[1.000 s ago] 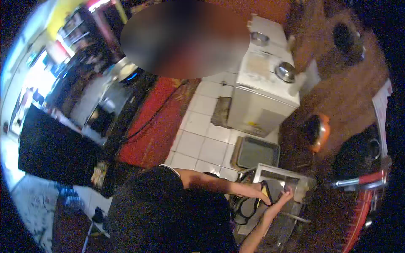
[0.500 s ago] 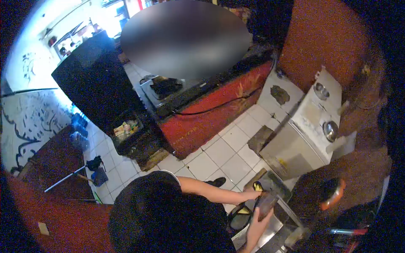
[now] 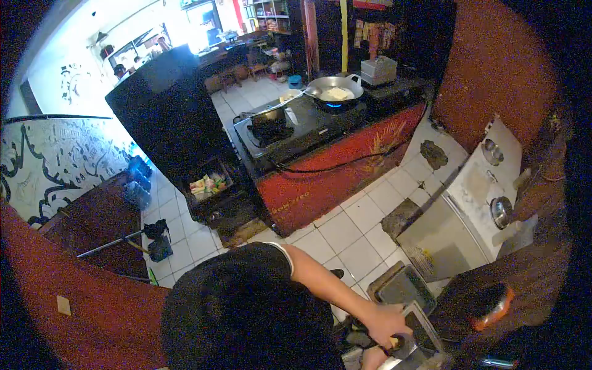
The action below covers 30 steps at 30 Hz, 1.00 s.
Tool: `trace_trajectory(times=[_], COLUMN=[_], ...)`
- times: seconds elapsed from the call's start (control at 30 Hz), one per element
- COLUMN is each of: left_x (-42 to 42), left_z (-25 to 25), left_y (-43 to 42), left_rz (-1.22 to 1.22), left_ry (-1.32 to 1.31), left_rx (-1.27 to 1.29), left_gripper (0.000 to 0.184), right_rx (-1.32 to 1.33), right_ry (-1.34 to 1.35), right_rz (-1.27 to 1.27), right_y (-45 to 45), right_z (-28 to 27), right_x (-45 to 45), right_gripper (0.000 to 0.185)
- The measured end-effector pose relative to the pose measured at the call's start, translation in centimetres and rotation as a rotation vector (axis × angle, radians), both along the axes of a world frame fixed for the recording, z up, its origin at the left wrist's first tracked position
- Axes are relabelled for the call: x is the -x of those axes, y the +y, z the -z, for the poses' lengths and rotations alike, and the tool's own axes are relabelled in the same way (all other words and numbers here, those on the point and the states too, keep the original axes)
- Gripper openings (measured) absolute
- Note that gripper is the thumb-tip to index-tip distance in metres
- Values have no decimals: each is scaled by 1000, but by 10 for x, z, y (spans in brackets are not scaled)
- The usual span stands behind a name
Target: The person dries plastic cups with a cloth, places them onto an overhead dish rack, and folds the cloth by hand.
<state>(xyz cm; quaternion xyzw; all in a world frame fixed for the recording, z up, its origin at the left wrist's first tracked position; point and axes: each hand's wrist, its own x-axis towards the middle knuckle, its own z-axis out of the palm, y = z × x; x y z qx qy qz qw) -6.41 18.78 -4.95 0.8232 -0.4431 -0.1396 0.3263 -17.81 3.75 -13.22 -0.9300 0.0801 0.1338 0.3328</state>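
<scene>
My left hand (image 3: 387, 324) reaches down at the lower right, its fingers curled over a small dark object with a yellowish part (image 3: 394, 341). Close below it, my right hand (image 3: 374, 357) is at the bottom edge, and its fingers are mostly hidden. A rounded dark piece (image 3: 404, 346) lies against the fingers of my left hand; I cannot make out what it is. Under both hands is a metal-framed unit (image 3: 425, 327), with dark items beside it on the left.
A grey tray (image 3: 407, 290) lies beyond my left hand. A white chest (image 3: 444, 237) carries metal bowls (image 3: 501, 211). On the red-fronted counter (image 3: 345, 169), a wok (image 3: 336, 90) sits over a blue flame. An orange-rimmed round object (image 3: 493, 308) is at right.
The view has swung, bringing the wok and counter into sight. Both hands appear lower in the frame. The large greyish-brown object between them half a second ago no longer shows clearly.
</scene>
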Motion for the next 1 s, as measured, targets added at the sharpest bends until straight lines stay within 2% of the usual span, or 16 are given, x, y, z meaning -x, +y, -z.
trace_trajectory(times=[0.07,0.17,0.23,0.3,0.37,0.4,0.57,0.63,0.67,0.7,0.77,0.8,0.83,0.9,0.93,1.0], left_x=[-2,-23,-46,-52,-47,-42,-29,-21,-15,0,22,11,14,27,33,49], left_z=[-2,-3,8,18,-12,-42,-1,-19,13,28,40,35,40,49,46,48], left_y=[-11,-35,-45,-42,-8,17,5,3,-9,-14,-25,-25,-32,-41,-41,-53], left_rz=[21,44,315,483,603,320,267,108,90,120,107,313,349,287,304,247], left_ry=[89,214,687,955,1441,1513,1299,899,945,953,948,867,887,585,511,559], left_rx=[-25,-204,-344,-340,62,-58,-115,-238,-108,-115,1010,914,899,815,706,713], left_gripper=[68,80,93,96,81,69,66,72,86,86,84,92,92,80,73,68], right_rx=[-7,-3,2,13,29,32,223,19,-165,-154,226,228,243,-1116,-1987,-1883], right_ry=[23,62,90,-7,-215,-322,-687,-628,-178,-172,-331,-630,-626,-916,-832,-919], right_rz=[10,13,20,-15,-83,-126,-369,36,371,400,421,420,458,561,278,381], right_y=[4,15,15,8,-1,-5,-14,-12,-10,-7,-2,-4,-21,-54,-72,-67], right_z=[-25,-94,-118,-119,-116,-114,-121,-117,-120,-122,-114,-95,-35,70,115,102], right_x=[10,18,22,26,28,27,21,24,38,40,37,41,43,90,108,136], right_gripper=[25,67,99,99,101,101,106,106,94,94,80,67,67,58,56,56])
